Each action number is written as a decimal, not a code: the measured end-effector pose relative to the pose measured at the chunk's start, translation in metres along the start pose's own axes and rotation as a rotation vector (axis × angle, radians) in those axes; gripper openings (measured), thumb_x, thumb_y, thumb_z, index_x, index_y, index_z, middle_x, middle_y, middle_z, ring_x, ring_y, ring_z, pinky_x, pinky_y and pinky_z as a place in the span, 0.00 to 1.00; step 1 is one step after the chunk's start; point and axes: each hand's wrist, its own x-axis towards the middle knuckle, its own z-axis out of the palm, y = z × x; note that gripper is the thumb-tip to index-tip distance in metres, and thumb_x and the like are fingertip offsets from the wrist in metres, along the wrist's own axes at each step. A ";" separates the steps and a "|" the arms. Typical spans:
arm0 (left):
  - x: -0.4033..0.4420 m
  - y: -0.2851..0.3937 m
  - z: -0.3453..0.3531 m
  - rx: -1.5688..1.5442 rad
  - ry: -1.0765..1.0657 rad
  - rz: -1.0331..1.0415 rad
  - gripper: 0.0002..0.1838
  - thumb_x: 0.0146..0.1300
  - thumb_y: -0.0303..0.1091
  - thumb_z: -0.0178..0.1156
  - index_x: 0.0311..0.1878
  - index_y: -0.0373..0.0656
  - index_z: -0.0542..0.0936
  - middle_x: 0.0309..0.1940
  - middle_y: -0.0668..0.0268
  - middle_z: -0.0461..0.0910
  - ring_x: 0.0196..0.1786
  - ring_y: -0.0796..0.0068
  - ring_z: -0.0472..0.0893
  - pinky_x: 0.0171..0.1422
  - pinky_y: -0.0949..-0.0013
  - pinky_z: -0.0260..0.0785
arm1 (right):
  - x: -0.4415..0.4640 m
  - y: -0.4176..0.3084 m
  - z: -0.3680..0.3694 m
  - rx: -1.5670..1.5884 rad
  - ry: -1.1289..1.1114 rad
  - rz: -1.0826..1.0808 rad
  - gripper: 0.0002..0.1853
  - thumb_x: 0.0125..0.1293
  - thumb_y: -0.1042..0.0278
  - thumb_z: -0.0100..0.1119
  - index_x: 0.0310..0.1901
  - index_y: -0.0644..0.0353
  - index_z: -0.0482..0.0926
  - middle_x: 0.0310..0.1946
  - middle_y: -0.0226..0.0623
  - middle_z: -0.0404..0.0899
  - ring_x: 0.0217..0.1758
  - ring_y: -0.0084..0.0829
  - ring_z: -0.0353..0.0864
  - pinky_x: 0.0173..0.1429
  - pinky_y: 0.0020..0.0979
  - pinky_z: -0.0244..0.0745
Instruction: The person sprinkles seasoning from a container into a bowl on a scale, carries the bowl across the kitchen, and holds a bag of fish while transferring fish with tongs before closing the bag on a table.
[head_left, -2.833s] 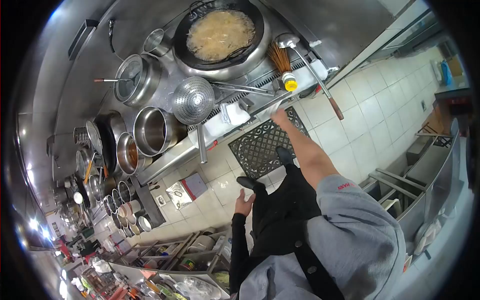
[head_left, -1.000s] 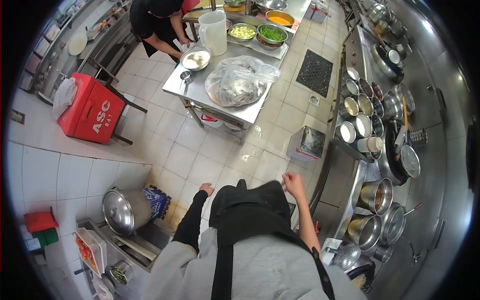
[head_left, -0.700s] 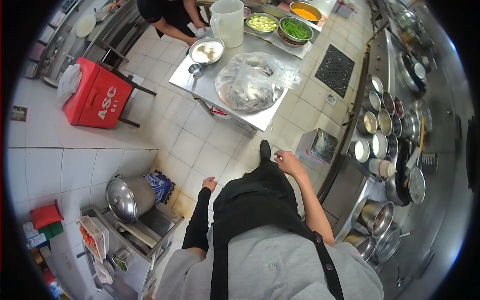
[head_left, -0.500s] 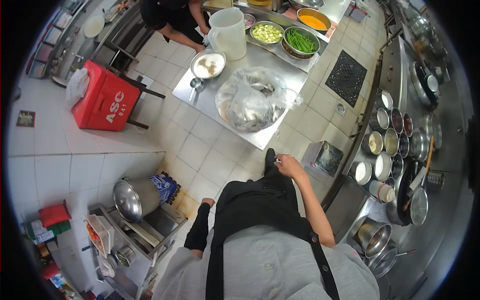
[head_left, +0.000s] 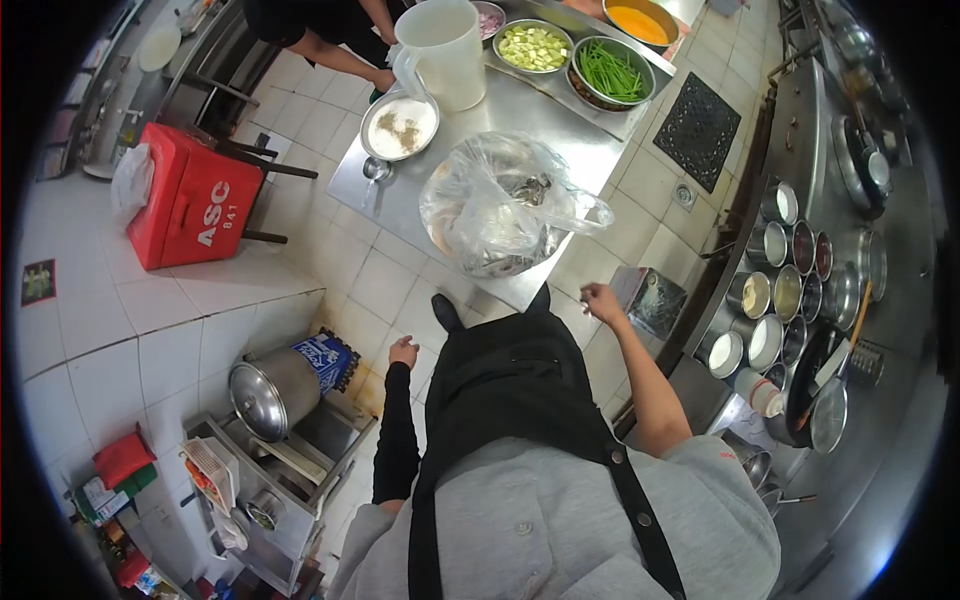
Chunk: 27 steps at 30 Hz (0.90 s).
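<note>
Hanging beside my body, my left hand [head_left: 404, 350] is loosely open over the floor and touches nothing. My right hand [head_left: 602, 303] is raised near the table's front corner, fingers curled in; a small pale spot shows at the fingertips, too small to name. Nearest to both is the steel table [head_left: 520, 290]. A knotted clear plastic bag [head_left: 500, 200] sits in a round bowl there, its contents hard to make out. Left of it are a bowl of white powder with a brown patch [head_left: 400, 127] and a metal measuring spoon [head_left: 375, 170].
A co-worker's arm [head_left: 340, 62] reaches down beyond the table. A plastic pitcher [head_left: 445, 60], chopped green vegetables [head_left: 533, 48] and cut green stalks [head_left: 612, 72] stand at the back. A red box [head_left: 190, 200] is left; seasoning pots [head_left: 765, 340] line the right counter. A floor grate [head_left: 698, 130] lies beyond.
My body has come closer to the table, both feet now near its front edge. My left hand has risen forward, and my right hand has shifted right and slightly forward.
</note>
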 end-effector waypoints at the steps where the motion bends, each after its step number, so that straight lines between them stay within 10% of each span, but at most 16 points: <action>1: 0.004 0.001 -0.005 -0.009 -0.001 -0.007 0.29 0.55 0.34 0.69 0.63 0.39 0.82 0.52 0.52 0.87 0.56 0.60 0.85 0.65 0.62 0.74 | -0.011 0.010 -0.001 0.029 -0.017 0.172 0.15 0.64 0.69 0.57 0.46 0.72 0.83 0.32 0.48 0.86 0.27 0.36 0.87 0.35 0.37 0.83; 5: 0.047 -0.055 -0.021 -0.093 -0.010 -0.079 0.30 0.56 0.37 0.69 0.63 0.39 0.81 0.54 0.51 0.86 0.59 0.58 0.84 0.68 0.62 0.72 | -0.071 0.106 0.022 0.207 0.005 0.578 0.17 0.69 0.65 0.52 0.50 0.67 0.82 0.36 0.44 0.87 0.28 0.39 0.87 0.30 0.37 0.80; 8: 0.110 -0.161 -0.031 0.440 -0.159 0.357 0.16 0.64 0.35 0.64 0.54 0.42 0.84 0.50 0.58 0.86 0.51 0.60 0.84 0.52 0.59 0.77 | -0.132 0.096 0.038 0.265 0.081 0.730 0.17 0.69 0.67 0.52 0.55 0.65 0.80 0.39 0.44 0.87 0.30 0.38 0.88 0.31 0.36 0.81; 10: 0.082 -0.137 -0.062 0.033 -0.333 -0.251 0.09 0.67 0.38 0.61 0.46 0.47 0.84 0.42 0.66 0.83 0.43 0.64 0.82 0.44 0.58 0.75 | -0.172 0.077 0.058 0.314 0.178 0.764 0.18 0.68 0.70 0.53 0.57 0.63 0.79 0.44 0.45 0.87 0.30 0.38 0.88 0.33 0.36 0.81; 14: 0.101 -0.191 -0.087 0.042 -0.435 -0.389 0.09 0.70 0.37 0.57 0.44 0.47 0.84 0.36 0.66 0.81 0.36 0.64 0.83 0.38 0.57 0.77 | -0.240 0.026 0.129 0.417 0.239 0.756 0.17 0.68 0.70 0.55 0.56 0.63 0.81 0.42 0.42 0.88 0.31 0.35 0.89 0.31 0.33 0.80; 18: 0.122 -0.185 -0.103 0.137 -0.437 -0.388 0.09 0.71 0.34 0.56 0.42 0.43 0.84 0.30 0.61 0.84 0.31 0.64 0.86 0.30 0.59 0.81 | -0.290 -0.001 0.202 0.396 0.230 0.755 0.15 0.67 0.68 0.58 0.52 0.64 0.83 0.37 0.39 0.88 0.27 0.30 0.88 0.28 0.31 0.79; 21: 0.173 -0.184 -0.101 0.515 -0.591 0.018 0.10 0.72 0.35 0.55 0.39 0.40 0.83 0.30 0.61 0.82 0.29 0.64 0.84 0.30 0.57 0.79 | -0.324 0.023 0.255 0.463 0.282 0.762 0.13 0.66 0.67 0.59 0.49 0.62 0.85 0.33 0.36 0.88 0.26 0.28 0.87 0.26 0.31 0.79; 27: 0.197 -0.054 -0.099 0.170 -0.507 -0.066 0.18 0.71 0.40 0.56 0.61 0.59 0.82 0.48 0.69 0.84 0.46 0.65 0.81 0.47 0.53 0.73 | -0.391 0.029 0.323 0.291 0.332 0.836 0.13 0.64 0.65 0.55 0.42 0.57 0.88 0.24 0.37 0.86 0.24 0.31 0.87 0.27 0.34 0.81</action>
